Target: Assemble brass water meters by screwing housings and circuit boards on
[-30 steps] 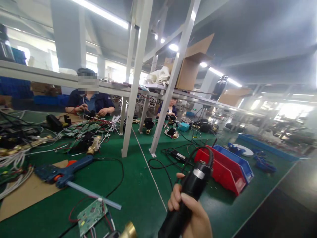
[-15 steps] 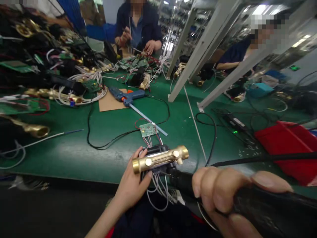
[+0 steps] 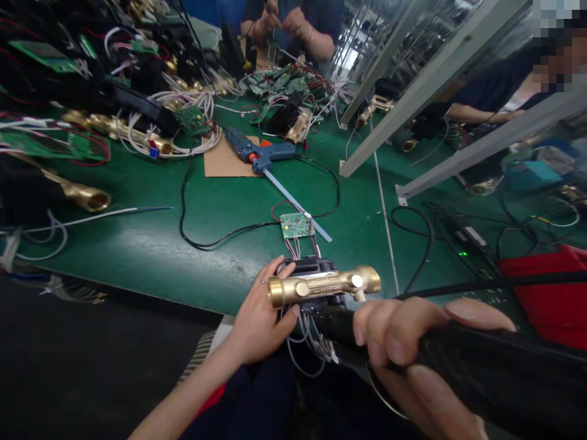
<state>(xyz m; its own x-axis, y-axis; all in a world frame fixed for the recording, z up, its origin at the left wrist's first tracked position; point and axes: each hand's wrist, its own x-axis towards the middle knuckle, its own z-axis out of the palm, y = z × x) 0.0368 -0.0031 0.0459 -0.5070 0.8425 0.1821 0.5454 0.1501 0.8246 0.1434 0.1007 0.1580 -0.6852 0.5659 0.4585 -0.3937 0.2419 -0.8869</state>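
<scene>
My left hand is closed around the left end of a black meter housing with a brass pipe body across it, at the table's front edge. Grey wires hang below the housing. A green circuit board, joined to it by thin wires, lies just behind on the table. My right hand grips a black electric screwdriver, large in the foreground. Its front end points left at the housing's underside; the tip is hidden, so contact cannot be told.
A blue glue gun with a glue stick lies on cardboard. Brass-and-black meters and wires crowd the left. Metal posts rise at the right, near a red bin. Another person's hands work across the table.
My view has tipped down and turned left, so the table things appear higher and farther right. My hands keep their hold on the meter and the screwdriver.
</scene>
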